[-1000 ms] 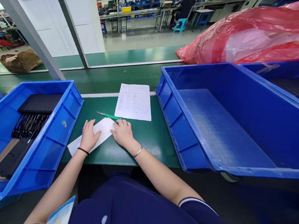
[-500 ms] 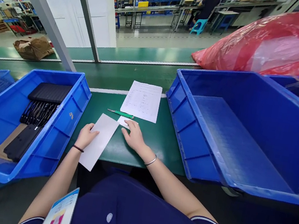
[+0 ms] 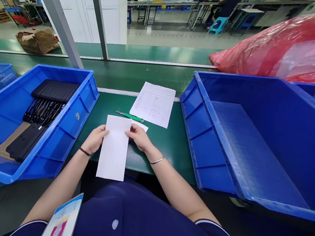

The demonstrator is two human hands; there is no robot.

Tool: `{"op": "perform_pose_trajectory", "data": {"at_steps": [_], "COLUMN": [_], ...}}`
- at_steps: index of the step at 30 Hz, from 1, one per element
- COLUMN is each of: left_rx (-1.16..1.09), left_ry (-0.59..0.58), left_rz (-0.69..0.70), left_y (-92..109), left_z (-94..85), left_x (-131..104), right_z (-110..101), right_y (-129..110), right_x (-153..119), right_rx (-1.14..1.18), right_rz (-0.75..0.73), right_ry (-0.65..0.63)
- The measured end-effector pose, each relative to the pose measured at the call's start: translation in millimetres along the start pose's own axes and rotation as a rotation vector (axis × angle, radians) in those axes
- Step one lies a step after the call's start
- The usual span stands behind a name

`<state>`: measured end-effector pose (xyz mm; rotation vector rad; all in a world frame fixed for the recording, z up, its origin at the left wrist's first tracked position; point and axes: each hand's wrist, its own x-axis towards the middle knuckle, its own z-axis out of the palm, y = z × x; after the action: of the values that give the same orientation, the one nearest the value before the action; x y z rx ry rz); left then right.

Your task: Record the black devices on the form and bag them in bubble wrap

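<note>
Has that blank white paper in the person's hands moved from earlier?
Yes. Against the blue bin on the left, the lower end of the blank white paper has swung right, away from it. The paper slanted before; now it looks straight.

On the green bench, a printed sheet, a slim green tool and, probably, a small white paper.

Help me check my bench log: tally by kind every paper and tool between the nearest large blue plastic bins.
Blank white rectangular paper sheet: 1
Printed white paper sheet: 1
Small white paper piece, partly hidden: 1
Slim green-handled tool: 1
Total: 4
</note>
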<state>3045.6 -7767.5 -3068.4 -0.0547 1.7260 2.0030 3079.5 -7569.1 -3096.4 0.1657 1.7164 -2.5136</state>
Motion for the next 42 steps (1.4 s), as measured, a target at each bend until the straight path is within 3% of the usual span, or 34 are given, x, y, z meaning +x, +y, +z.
{"op": "perform_pose_trajectory", "data": {"at_steps": [8,15,21,26,29,35,42], "left_rx": [-0.095,-0.090,0.088,0.099,0.121,0.139,0.190], "left_ry": [-0.043,-0.095,-0.126,-0.130,-0.130,-0.114,-0.054], "left_rz": [-0.065,-0.191,-0.131,-0.116,-0.081,-0.048,-0.018], "left_y": [-2,3,3,4,4,2,-5], "left_z": [4.7,-3.1,-4.5,-6.0,-6.0,-5.3,-2.8], "left_x": [4,1,-5,-6,-6,-2,1], "right_z": [-8,-11,-12,-14,-13,-8,-8], "right_y": [3,1,-3,-11,-13,-6,-2], "right_x": [2,1,-3,-8,-11,-9,-3], "right_rx": [0.005,-0.365,-0.493,-0.245,-0.151,-0.276,-0.285], "right_rz": [-0.007,-0.244,-0.300,-0.070,0.038,-0.023,0.003], "right_ry": [0.029,0.006,-0.034,-0.134,-0.118,-0.051,0.007]}}
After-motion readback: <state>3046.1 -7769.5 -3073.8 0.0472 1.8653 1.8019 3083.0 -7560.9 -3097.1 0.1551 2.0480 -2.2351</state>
